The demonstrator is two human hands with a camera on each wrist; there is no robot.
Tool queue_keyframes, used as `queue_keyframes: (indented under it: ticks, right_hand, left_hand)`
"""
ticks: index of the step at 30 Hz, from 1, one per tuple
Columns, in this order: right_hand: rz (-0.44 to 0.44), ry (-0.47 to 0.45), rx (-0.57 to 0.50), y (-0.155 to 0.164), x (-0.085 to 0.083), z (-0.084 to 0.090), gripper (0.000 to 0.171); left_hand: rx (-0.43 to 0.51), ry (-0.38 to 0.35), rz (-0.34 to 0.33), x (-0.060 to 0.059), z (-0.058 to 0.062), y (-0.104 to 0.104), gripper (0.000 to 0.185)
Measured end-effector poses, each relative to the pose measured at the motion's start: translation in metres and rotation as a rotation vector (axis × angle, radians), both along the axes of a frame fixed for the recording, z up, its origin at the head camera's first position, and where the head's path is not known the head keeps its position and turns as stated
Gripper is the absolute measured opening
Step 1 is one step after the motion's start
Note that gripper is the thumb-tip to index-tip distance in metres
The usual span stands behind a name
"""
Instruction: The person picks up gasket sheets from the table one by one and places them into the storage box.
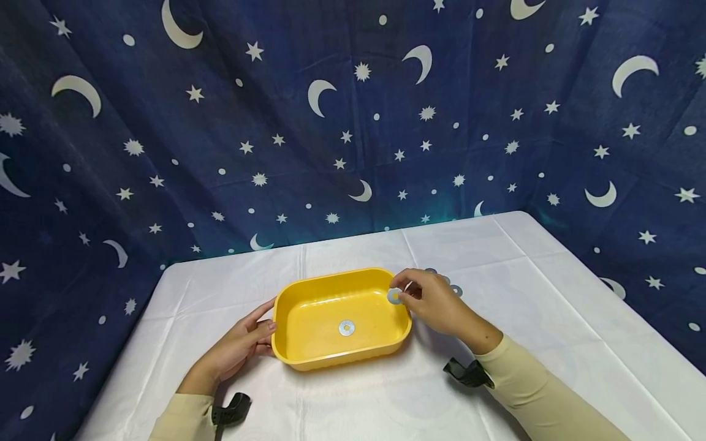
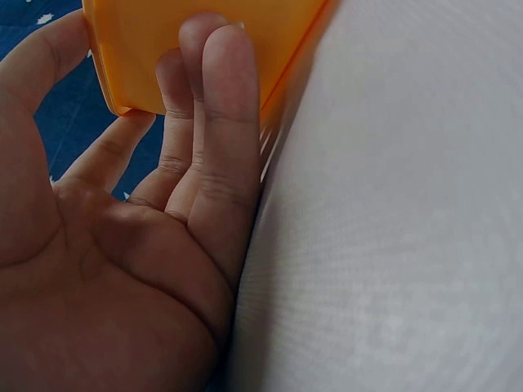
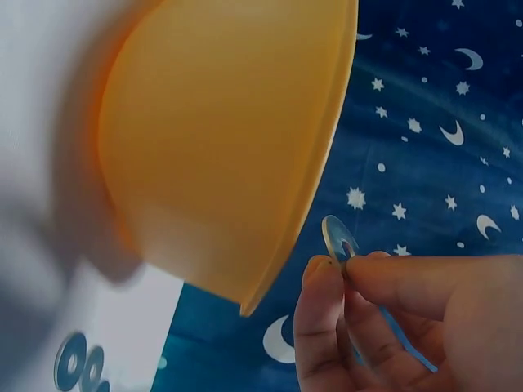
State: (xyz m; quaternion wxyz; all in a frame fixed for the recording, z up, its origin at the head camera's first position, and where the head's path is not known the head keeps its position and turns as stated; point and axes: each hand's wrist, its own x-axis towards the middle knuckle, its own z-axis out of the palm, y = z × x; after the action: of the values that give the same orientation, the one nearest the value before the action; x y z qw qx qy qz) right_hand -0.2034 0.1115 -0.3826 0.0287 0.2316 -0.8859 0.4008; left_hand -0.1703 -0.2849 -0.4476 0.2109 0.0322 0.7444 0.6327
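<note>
My right hand [image 1: 432, 300] pinches a grey metal washer [image 1: 394, 296] between thumb and fingertips, over the right end of a yellow plastic tub [image 1: 342, 354]. In the right wrist view the washer [image 3: 337, 237] stands tilted on edge at the fingertips, beyond the tub's rim [image 3: 315, 188]. A second washer [image 1: 346, 327] lies flat on the tub floor. At the tub's left end, my left hand [image 1: 237, 346] holds it, thumb at the rim and the other fingers along the outer wall; the left wrist view shows these fingers [image 2: 229, 82] against the wall [image 2: 139, 49].
More washers [image 1: 456, 290] lie on the white tablecloth [image 1: 375, 398] right of the tub, partly hidden behind my right hand. A dark blue curtain [image 1: 298, 196] with moons and stars hangs behind the table. Black straps [image 1: 467, 372] sit at both wrists.
</note>
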Motion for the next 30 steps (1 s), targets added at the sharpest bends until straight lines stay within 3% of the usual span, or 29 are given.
queue_keyframes:
  ticks: [14, 30]
  right_hand:
    - [0.028, -0.075, -0.051, -0.027, 0.002, -0.001, 0.018]
    - [0.126, -0.062, -0.071, -0.05, -0.002, -0.011, 0.02]
  left_hand:
    - [-0.003, -0.007, 0.01, 0.001, 0.002, 0.0, 0.073]
    - [0.001, -0.008, 0.008, 0.001, 0.003, 0.0, 0.073]
